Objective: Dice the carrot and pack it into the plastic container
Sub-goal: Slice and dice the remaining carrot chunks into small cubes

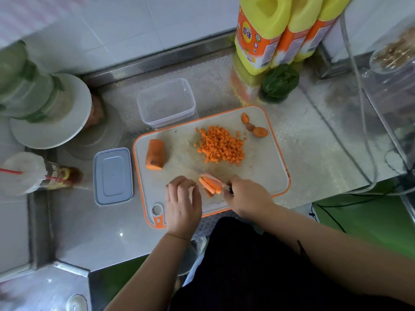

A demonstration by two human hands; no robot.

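A pile of diced carrot [221, 146] lies in the middle of the white, orange-rimmed cutting board [265, 167]. A thick carrot chunk [155, 154] sits at the board's left side, and carrot end scraps [254, 127] lie at its far right corner. Near the front edge lie several carrot sticks [211, 185]. My right hand [247, 196] grips a knife [207, 175] whose blade lies across the sticks. My left hand [183, 203] hovers just left of the sticks with fingers curled, holding nothing. The clear plastic container [166, 102] stands empty behind the board, its grey lid [113, 176] to the board's left.
Three yellow detergent bottles [283, 30] and a green leafy vegetable [279, 81] stand at the back right. A white plate [54, 113] with jars, and a bottle [60, 178], crowd the left. Cables [368, 140] and a clear appliance [395, 86] occupy the right of the steel counter.
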